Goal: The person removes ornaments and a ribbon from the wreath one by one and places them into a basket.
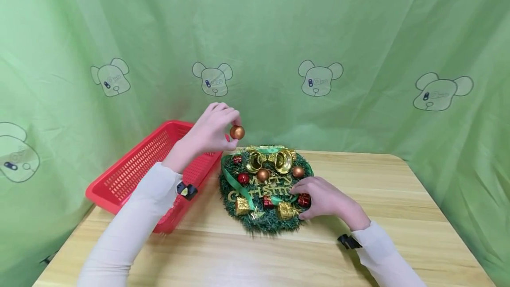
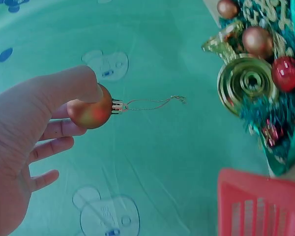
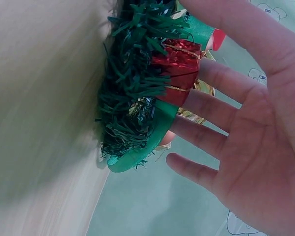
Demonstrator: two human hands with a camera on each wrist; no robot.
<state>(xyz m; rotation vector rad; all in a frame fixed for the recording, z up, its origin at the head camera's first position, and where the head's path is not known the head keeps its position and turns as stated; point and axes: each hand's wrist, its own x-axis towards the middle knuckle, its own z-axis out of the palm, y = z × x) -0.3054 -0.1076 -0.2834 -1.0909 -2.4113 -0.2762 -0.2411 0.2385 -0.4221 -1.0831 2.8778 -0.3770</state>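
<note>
Between thumb and index finger, my left hand (image 1: pixel 216 126) pinches a copper-coloured Christmas ball (image 1: pixel 237 132), held in the air above the wreath's upper left side. A looped gold string (image 2: pixel 155 104) trails from the ball's cap in the left wrist view. On the table lies a green tinsel wreath (image 1: pixel 255 225) with gold bells, baubles, small gift boxes, ribbon and gold lettering. At its right edge my right hand (image 1: pixel 323 197) rests with extended fingers beside a red gift box (image 3: pixel 179 69). Whether those fingertips press the wreath is partly hidden.
A red plastic basket (image 1: pixel 131 163) stands tilted at an angle left of the wreath, partly behind my left forearm. The wooden table (image 1: pixel 366 176) extends right of the wreath. A green curtain (image 1: pixel 263 25) with bear-head drawings hangs behind the table.
</note>
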